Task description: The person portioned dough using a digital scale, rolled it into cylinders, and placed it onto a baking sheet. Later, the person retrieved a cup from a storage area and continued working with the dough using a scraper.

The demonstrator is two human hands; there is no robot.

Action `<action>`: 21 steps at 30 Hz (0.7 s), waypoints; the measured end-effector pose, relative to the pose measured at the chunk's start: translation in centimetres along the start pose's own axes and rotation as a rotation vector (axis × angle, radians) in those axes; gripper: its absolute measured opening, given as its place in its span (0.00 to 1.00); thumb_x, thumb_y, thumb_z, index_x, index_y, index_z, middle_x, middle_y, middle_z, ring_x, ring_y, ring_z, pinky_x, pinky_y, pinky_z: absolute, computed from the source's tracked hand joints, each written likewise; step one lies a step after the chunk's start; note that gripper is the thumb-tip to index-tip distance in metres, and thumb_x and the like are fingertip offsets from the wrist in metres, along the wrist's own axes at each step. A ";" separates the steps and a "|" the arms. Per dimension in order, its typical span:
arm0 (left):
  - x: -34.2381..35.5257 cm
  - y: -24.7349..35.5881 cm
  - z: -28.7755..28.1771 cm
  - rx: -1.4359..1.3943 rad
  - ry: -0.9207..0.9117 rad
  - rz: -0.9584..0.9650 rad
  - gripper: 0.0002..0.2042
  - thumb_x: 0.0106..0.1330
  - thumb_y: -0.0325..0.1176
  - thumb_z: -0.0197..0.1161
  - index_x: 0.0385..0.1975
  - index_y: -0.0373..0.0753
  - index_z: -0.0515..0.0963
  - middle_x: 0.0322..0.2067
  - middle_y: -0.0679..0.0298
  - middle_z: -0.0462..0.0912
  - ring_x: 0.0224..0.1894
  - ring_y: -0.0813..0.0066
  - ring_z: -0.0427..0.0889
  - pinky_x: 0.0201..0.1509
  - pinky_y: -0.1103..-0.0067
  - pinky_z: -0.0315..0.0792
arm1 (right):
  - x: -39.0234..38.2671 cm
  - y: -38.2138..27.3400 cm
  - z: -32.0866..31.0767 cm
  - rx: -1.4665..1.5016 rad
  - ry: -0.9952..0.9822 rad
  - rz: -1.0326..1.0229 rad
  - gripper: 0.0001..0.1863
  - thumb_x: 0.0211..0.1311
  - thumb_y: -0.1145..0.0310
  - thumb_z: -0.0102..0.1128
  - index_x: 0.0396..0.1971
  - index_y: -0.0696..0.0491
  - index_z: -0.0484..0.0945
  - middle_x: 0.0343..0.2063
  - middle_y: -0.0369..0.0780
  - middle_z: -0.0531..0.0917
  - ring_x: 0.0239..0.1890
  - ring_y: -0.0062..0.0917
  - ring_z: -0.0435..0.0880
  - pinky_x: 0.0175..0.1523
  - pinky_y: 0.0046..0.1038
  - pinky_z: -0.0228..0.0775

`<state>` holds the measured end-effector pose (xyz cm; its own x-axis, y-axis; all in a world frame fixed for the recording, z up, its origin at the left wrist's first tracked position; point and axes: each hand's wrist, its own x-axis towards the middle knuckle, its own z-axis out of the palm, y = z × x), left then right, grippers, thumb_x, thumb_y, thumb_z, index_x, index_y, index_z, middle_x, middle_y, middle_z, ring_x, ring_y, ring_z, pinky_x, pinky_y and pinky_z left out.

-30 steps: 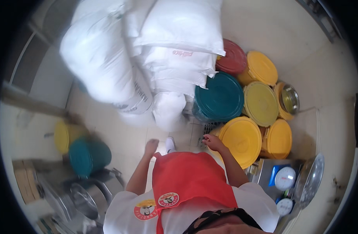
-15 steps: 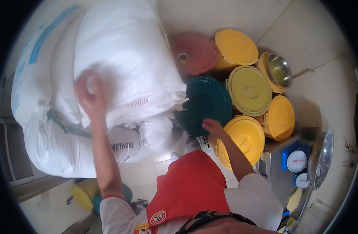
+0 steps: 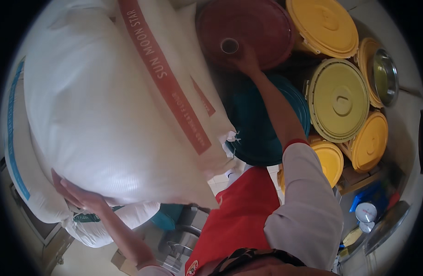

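A big white flour sack (image 3: 101, 101) with a red stripe fills the left and middle, atop other sacks. My left hand (image 3: 80, 195) lies against its lower left side, fingers stretched out and the palm toward the cloth. On the dark red lid (image 3: 266, 27) of a large drum sits a small ring-shaped thing (image 3: 229, 45) with a pale rim. My right hand (image 3: 245, 60) is at that lid, its fingers beside the ring. They are dim and blurred, so their grip cannot be made out. My right forearm crosses above a dark green lid (image 3: 262, 124).
Yellow-lidded bins (image 3: 324, 25) and an olive-lidded bin (image 3: 339, 99) crowd the right. A steel bowl (image 3: 385, 77) rests on one. Dial scales (image 3: 365, 212) stand at the lower right. Another white sack (image 3: 29, 156) with a blue stripe is at far left.
My left hand has gone from the sack's top to its lower side, and the red-striped face now shows. My right hand has moved forward from near the green lid to the red lid.
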<state>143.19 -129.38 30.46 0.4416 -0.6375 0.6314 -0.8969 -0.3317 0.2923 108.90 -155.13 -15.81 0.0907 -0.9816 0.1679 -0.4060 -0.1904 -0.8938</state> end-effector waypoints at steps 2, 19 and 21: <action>0.2 -0.5 0.0 0.096 -0.033 0.172 0.29 0.80 0.51 0.39 0.63 0.31 0.70 0.60 0.48 0.73 0.62 0.54 0.74 0.67 0.63 0.70 | 0.8 0.5 1.3 -0.054 -0.021 0.061 0.44 0.43 0.59 0.81 0.62 0.54 0.70 0.55 0.50 0.79 0.60 0.48 0.75 0.64 0.44 0.67; -0.3 -1.7 0.4 0.246 -0.047 0.557 0.28 0.81 0.50 0.38 0.64 0.31 0.68 0.61 0.47 0.71 0.63 0.55 0.74 0.69 0.64 0.69 | 2.8 -13.1 -7.3 -0.001 -0.106 -0.186 0.35 0.43 0.60 0.81 0.53 0.52 0.77 0.46 0.43 0.83 0.51 0.43 0.80 0.55 0.43 0.70; -0.2 -1.5 0.5 0.230 -0.035 0.520 0.27 0.81 0.50 0.38 0.64 0.32 0.69 0.61 0.47 0.72 0.63 0.54 0.74 0.69 0.64 0.69 | 2.8 -18.4 -11.3 -0.017 -0.137 -0.310 0.34 0.42 0.61 0.81 0.52 0.50 0.77 0.46 0.41 0.83 0.50 0.39 0.81 0.56 0.40 0.68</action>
<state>144.43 -129.09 29.57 -0.0529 -0.7786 0.6253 -0.9701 -0.1086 -0.2173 106.39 -154.49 5.81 0.3328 -0.8664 0.3722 -0.3547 -0.4807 -0.8019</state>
